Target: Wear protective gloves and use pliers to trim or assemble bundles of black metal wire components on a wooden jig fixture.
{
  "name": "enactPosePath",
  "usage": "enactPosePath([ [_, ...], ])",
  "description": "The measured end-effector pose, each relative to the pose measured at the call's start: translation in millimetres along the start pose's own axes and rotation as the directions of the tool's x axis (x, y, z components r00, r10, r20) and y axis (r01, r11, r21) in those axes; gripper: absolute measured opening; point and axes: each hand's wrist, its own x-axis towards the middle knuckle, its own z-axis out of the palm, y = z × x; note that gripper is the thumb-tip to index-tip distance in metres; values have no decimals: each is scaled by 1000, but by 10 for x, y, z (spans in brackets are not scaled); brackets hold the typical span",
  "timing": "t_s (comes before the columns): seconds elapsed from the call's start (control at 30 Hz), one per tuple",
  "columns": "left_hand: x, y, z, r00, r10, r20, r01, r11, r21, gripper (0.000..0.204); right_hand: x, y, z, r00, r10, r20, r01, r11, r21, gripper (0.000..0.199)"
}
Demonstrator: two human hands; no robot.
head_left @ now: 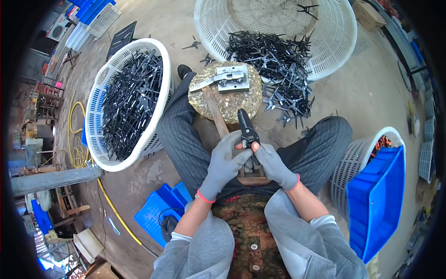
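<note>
Concrete yard, white basket (100, 100) of black pliers (132, 100)

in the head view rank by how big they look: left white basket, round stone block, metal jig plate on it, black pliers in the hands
1. left white basket
2. round stone block
3 and 4. metal jig plate and black pliers look alike in size; the pliers sit nearer the camera, so no ranking.

Grey gloves with pink cuffs covered the left hand (224, 160) and right hand (274, 165); the pliers (247, 129) were black, the baskets (100, 100) white, the crate (378, 200) blue.
</note>
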Motion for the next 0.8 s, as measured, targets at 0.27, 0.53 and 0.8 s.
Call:
enactPosePath([
  [0.27,65,92,-237,976,-17,217,41,994,-105,26,-74,-194,-58,976,163,143,-192,955,224,30],
  [0.53,49,35,-370,945,-136,296,202,958,-204,23,-39,-171,-12,916,206,344,-268,953,143,29],
  [0.8,48,-107,-309,956,-177,235,245,920,-305,23,58,-161,-74,938,233,255,-205,970,-133,33],
])
